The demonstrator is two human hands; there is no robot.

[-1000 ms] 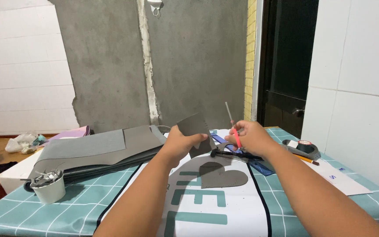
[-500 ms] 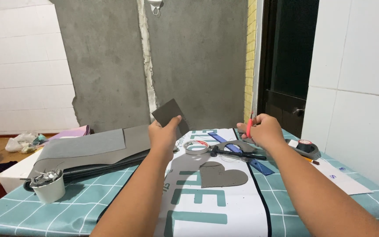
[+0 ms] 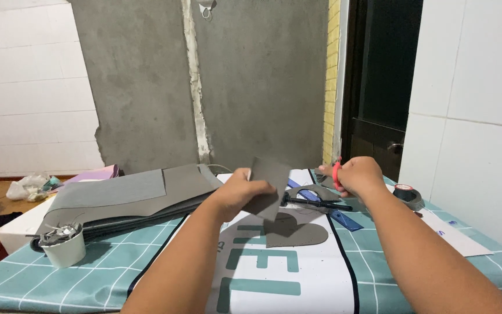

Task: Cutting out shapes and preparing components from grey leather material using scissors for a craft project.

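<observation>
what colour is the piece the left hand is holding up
Dark grey, plain with no pattern: the flat piece in the left hand, seen in the head view.

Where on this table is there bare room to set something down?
Bare teal cloth lies between the white cup and the white banner. Crowded: around the grey heart cutout, blue ruler and tape roll.

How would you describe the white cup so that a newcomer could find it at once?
Start at the teal checked tablecloth and go to its near left corner, below the stack of grey sheets. The white cup stands there alone, the only container, stuffed with silvery scraps.
</observation>
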